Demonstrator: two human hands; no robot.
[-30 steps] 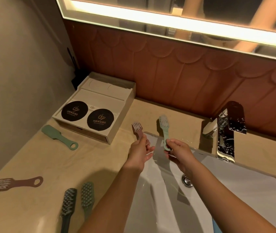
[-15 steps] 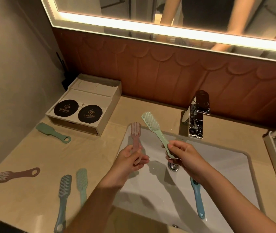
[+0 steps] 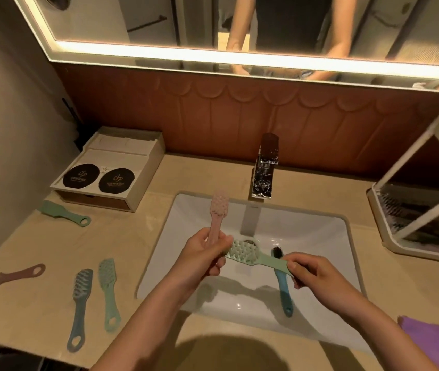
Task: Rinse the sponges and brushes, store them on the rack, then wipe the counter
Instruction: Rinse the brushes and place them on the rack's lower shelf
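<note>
the step in hand is judged to be the rinsing of two brushes over the white ceramic sink basin (image 3: 320, 236). the pale pink plastic brush (image 3: 219, 207) is gripped by its handle in the left hand (image 3: 202, 253), whose fingers are curled round it. its bristled head stands up past the fingertips toward the chrome faucet (image 3: 265, 167). the mint green plastic brush (image 3: 247, 253) is pinched at the end of its handle by the right hand (image 3: 317, 274), thumb and fingers closed on it. it is held nearly level, bristles up, and its head reaches across to the left hand's fingers and appears to touch them.

to do the step well, both heads are best brought under the spout with the bristles turned into the flow. the grips are best kept low on the handles, so that no bristle is shielded by a finger. whether water is running cannot be told; only a pale band is seen below the spout.

a blue plastic brush with dark bristles (image 3: 282, 287) lies in the basin, passing just under the right hand's fingers. on the beige stone counter (image 3: 199, 178), well apart from the left hand's fingers, four more are laid: a flat green brush (image 3: 63, 214), a brownish pink brush (image 3: 9, 275), a grey-blue brush (image 3: 79, 298) and a pale green brush (image 3: 108, 285). the white-framed rack (image 3: 421, 210) stands well beyond the right hand's fingers, and a purple cloth (image 3: 438, 344) lies near that forearm.
</note>
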